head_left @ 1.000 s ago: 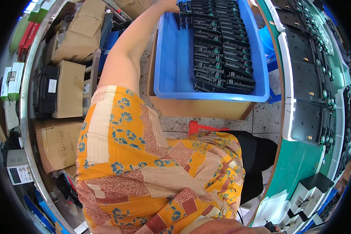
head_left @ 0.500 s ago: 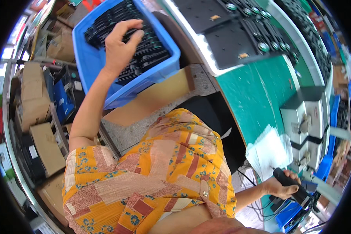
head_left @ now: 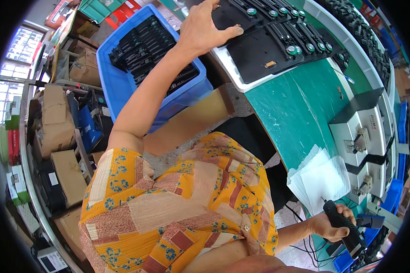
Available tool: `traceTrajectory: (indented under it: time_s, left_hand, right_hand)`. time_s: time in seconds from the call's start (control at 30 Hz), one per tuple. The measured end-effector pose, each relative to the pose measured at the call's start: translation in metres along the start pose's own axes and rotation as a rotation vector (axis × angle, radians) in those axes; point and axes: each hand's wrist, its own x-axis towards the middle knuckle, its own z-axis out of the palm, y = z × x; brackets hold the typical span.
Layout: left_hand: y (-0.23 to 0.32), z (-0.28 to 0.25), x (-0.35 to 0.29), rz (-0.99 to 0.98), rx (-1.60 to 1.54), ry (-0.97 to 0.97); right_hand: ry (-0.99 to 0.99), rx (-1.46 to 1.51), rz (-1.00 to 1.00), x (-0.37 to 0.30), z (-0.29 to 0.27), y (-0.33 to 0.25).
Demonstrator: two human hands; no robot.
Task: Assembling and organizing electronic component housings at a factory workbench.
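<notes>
My left hand reaches over the black mat in a white tray. Its thumb and fingers are spread apart, with nothing visible between them. A small copper-coloured piece lies on the mat, and another sits near my thumb tip. Beside them several narrow black parts with round silver-and-green ends are laid in rows. At the lower right, my right hand is wrapped around a black electric screwdriver, its bit pointing up toward a stack of white sheets.
A blue bin full of black parts stands left of the green-topped bench. Grey-white boxes with metal latches line the bench's right side. Cardboard boxes crowd the left. Cables hang near my right forearm.
My left hand has moved right, from above the blue bin to above the black mat, and its fingers have spread wider. My right hand keeps holding the screwdriver in much the same place.
</notes>
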Motion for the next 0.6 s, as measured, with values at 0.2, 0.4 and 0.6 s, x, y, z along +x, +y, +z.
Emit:
traceTrajectory:
  time_s: [0.2,0.4,0.6]
  left_hand:
    - [-0.014,0.011,0.014,0.018,0.192,-0.081]
    - [-0.021,0.019,0.012,0.06,0.301,-0.144]
    - [-0.024,0.016,0.008,0.032,0.229,-0.121]
  right_hand:
    - [0.012,-0.032,-0.024,0.003,-0.002,0.003]
    - [0.002,-0.034,-0.011,0.001,-0.008,0.003]
    - [-0.002,-0.032,-0.022,0.004,-0.007,0.002]
